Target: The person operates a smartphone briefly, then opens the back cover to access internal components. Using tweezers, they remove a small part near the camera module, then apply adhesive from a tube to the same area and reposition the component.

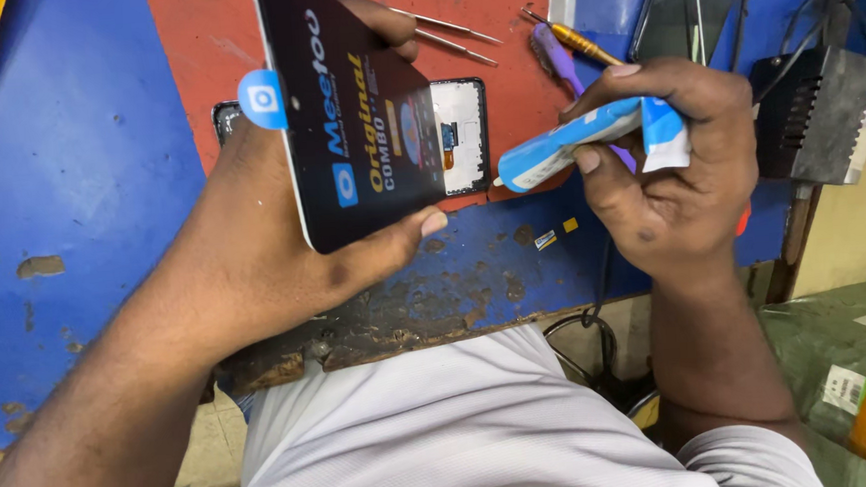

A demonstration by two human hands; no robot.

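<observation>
Holding the new screen panel (pixel 360 118) in the left hand (pixel 253 254), fingers clamped on its edges. Right hand (pixel 680 178) fingers squeeze a glue tube (pixel 572 145); the open phone frame (pixel 462 136) on the bench (pixel 79 195) looks unglued yet.

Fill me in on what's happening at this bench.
A person sits at a worn blue and red worktable. Their left hand holds a black phone screen panel tilted up by its edges. Their right hand grips a small blue and white tube, nozzle toward the panel. An opened phone frame and thin metal tools lie behind.
</observation>
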